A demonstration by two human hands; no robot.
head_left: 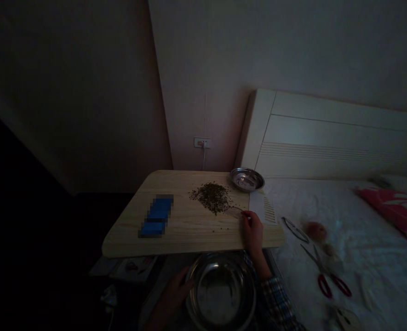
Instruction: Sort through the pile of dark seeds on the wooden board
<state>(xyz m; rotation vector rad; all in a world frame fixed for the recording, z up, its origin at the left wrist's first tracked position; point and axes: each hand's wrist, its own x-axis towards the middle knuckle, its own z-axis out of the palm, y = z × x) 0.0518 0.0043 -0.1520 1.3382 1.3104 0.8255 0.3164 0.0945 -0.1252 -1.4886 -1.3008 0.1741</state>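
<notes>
A heap of small dark green-brown grains or seeds (213,195) lies on the light wood table (186,243), with a few loose bits around it. My right hand (252,230) rests at the table's right side, closed on the thin dark handle of a small tool (233,211). The tool's pale, see-through head touches the heap's lower right edge; its exact kind is too dim to make out. Below the table's front edge, my left hand (177,287) grips the left rim of a large metal bowl (220,289). Nothing shows inside that bowl.
A shallow metal bowl (247,179) stands at the table's back right corner. A blurred-out blue rectangle (157,216) lies at left. On the bed (379,257) are red-handled scissors (323,271), glasses (295,230) and a red pillow (389,209). A cord hangs from the wall socket (202,142).
</notes>
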